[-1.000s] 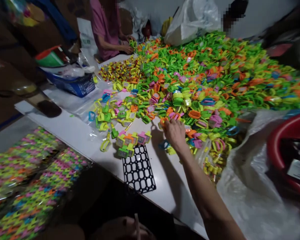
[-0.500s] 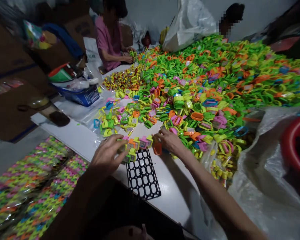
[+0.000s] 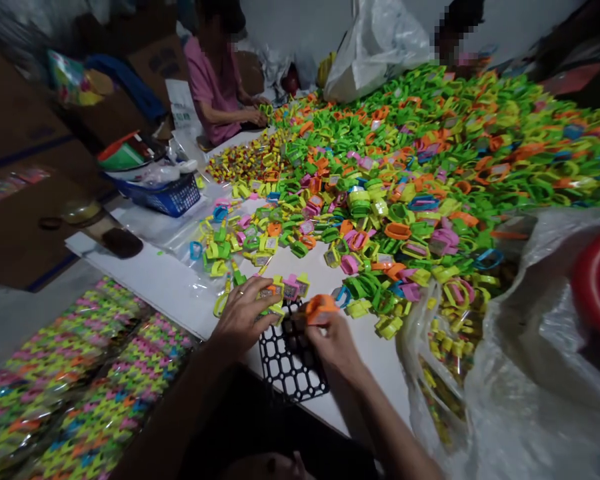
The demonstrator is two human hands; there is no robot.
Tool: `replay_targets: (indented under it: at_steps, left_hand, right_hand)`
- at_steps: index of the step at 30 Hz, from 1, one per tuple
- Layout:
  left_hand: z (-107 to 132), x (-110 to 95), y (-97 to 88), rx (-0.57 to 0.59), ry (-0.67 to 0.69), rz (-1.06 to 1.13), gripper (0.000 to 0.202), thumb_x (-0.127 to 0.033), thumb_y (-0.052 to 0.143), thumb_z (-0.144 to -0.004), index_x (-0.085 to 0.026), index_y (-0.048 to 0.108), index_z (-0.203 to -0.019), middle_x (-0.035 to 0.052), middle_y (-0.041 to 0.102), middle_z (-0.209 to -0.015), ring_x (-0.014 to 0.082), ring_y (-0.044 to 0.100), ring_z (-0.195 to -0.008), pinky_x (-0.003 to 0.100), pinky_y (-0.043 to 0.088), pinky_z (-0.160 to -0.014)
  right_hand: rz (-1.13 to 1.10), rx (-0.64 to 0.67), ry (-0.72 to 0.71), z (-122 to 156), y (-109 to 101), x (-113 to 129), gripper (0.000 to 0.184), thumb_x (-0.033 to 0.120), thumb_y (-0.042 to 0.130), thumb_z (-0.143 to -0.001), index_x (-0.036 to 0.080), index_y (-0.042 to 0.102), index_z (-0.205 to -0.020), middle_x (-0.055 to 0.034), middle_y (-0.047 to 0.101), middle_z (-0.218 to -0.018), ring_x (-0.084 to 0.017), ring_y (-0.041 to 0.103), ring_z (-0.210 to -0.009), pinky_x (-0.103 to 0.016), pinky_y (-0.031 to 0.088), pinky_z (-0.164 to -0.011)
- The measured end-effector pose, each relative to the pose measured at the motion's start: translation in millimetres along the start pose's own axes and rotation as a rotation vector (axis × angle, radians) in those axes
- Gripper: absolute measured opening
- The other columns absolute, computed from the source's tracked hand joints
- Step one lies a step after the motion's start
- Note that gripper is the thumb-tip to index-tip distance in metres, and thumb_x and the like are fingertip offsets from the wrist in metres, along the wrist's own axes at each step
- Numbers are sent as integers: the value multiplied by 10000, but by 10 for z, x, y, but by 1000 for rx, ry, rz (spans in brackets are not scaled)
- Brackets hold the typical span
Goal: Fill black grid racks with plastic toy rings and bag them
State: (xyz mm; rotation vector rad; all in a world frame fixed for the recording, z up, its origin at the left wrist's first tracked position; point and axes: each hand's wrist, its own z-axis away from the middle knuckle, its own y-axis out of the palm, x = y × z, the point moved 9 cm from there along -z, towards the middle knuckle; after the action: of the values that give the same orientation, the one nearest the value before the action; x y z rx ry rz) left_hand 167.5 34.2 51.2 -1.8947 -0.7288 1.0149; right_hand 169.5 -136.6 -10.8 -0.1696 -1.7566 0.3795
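Observation:
My right hand (image 3: pixel 334 341) pinches an orange toy watch (image 3: pixel 321 309) above the far right part of a black plastic grid tray (image 3: pixel 296 380). At the tray's far left corner, my left hand (image 3: pixel 245 312) curls its thumb and fingers around a yellow-green toy watch (image 3: pixel 279 310), partly hidden by the fingers. Pink and yellow toy watches (image 3: pixel 294 287) stand in a row along the tray's far edge, close to the left fingertips. Most of the tray's near openings hold nothing.
A large heap of colourful toy watches (image 3: pixel 405 160) covers the table beyond. Left are a blue basket (image 3: pixel 165 193) and a jar (image 3: pixel 115 237); filled packs (image 3: pixel 80 400) lie below. Plastic bags (image 3: pixel 530 347) and a red tub (image 3: pixel 597 280) stand right. A person in pink (image 3: pixel 213 87) works across.
My right hand has come from the edge of the heap toward me, over the tray, bringing the orange toy watch. My left hand stays at the row of toy watches.

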Motion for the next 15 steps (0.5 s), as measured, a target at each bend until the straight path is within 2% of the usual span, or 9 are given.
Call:
replay_targets:
  at_steps: [3,5,9,15]
  left_hand:
    - [25,-25,3,8,-23,-41,343,-280,511,-906,-225,639,-1219,101,536,-1365,286,447,-1301,479,393,-1060]
    - [44,-49,22,1,-13,-85,379,-341,524,-906,-207,617,-1249,115,524,-1382,294,434,-1314,484,370,-1075]
    - [69,-63,52,-79,10,-165,489,-473,593,-858,-196,602,-1261,132,530,-1384,318,429,-1320,499,334,-1087]
    - [79,-103,122,-109,51,-229,456,-440,586,-870,-201,597,-1258,120,556,-1366,298,477,-1283,470,333,-1082]
  right_hand:
    - [-81,-43,190,89,424,-242,183,330,512,-797,175,588,-735,-17,619,-644,-155,550,-576,-250,446,-538]
    - [-75,-55,189,75,540,-280,199,339,508,-803,173,608,-761,-28,649,-681,-169,579,-609,-261,462,-567]
    - [87,-40,43,44,585,-154,210,273,464,-815,170,622,-905,-67,699,-823,-206,644,-734,-290,493,-671]
    - [401,-46,-17,53,671,-78,267,219,396,-834,166,577,-1024,-86,691,-853,-215,656,-731,-285,481,-644]
